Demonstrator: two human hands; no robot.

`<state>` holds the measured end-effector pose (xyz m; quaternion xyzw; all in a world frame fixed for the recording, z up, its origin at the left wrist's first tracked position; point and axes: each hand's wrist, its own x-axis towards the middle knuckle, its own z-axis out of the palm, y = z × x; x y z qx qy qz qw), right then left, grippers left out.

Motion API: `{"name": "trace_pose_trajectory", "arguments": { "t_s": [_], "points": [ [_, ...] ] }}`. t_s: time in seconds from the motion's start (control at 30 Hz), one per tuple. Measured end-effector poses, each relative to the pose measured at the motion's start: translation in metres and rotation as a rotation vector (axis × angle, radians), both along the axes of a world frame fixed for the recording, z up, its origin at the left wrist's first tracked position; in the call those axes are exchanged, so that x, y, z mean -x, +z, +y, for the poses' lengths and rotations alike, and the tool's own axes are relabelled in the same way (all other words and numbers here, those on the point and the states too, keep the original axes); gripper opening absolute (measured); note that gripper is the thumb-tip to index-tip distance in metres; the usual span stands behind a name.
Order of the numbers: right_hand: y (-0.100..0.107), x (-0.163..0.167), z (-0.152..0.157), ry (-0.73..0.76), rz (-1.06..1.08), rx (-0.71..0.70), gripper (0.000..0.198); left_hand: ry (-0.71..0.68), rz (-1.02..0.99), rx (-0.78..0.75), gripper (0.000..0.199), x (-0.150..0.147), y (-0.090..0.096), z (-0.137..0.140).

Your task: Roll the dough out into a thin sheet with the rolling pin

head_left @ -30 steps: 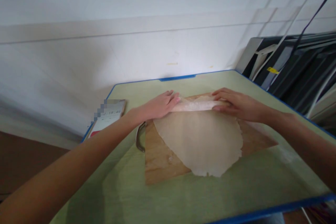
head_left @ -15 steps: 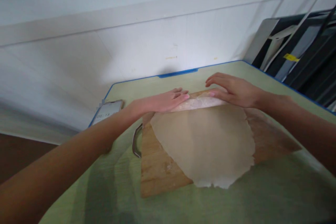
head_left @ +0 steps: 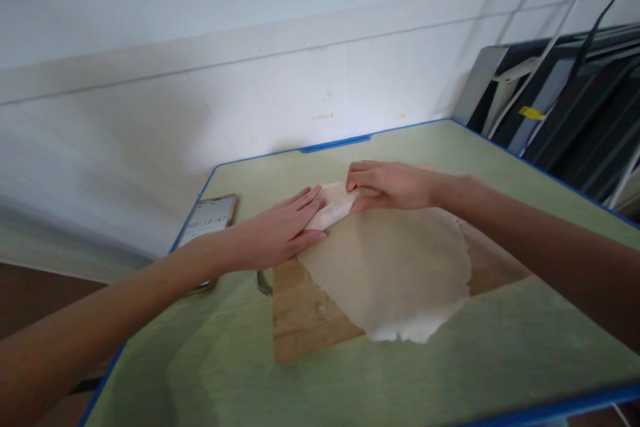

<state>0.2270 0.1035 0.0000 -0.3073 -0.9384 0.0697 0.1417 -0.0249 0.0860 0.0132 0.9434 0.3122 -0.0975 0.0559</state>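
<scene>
Because the dough sheet [head_left: 395, 267] overhangs its wooden board [head_left: 305, 330] at six o'clock, dragging could tear it; left hand [head_left: 283, 230], ten o'clock, spread across the rolled edge [head_left: 333, 213]; right hand [head_left: 395, 185], twelve, pinching it: uneven grip may skew it.

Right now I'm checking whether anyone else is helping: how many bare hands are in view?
2: the bare left hand on the left part of the whitish dough roll, the bare right hand on its right part. No others show.
</scene>
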Motion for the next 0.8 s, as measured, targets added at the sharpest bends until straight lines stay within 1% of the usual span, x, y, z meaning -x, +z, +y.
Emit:
{"name": "trace_pose_trajectory", "arguments": {
  "t_s": [0.07,0.17,0.3,0.4,0.47,0.57,0.73,0.8],
  "points": [
    [0.002,0.013,0.013,-0.027,0.013,0.035,0.046,0.04,-0.013,0.018,0.065,0.005,-0.002,0.0],
    [0.002,0.028,0.029,-0.151,-0.019,0.071,0.06,0.04,-0.068,0.036,0.067,0.003,-0.006,0.004],
    [0.0,0.041,0.04,-0.384,-0.165,0.134,0.067,0.11,-0.131,0.066,0.073,-0.011,-0.008,0.01],
    [-0.001,0.046,0.042,-0.483,-0.231,0.196,0.069,0.17,-0.173,0.148,0.074,-0.018,-0.007,0.01],
    [0.0,0.047,0.04,-0.506,-0.254,0.202,0.07,0.217,-0.2,0.195,0.071,-0.019,-0.008,0.008],
    [0.001,0.046,0.035,-0.503,-0.26,0.178,0.073,0.256,-0.218,0.237,0.07,-0.018,-0.009,0.003],
    [0.002,0.042,0.022,-0.478,-0.286,0.158,0.073,0.273,-0.226,0.31,0.073,-0.02,-0.009,-0.012],
    [0.0,0.04,0.017,-0.464,-0.271,0.144,0.072,0.268,-0.235,0.304,0.074,-0.024,-0.008,-0.02]
  ]
}}
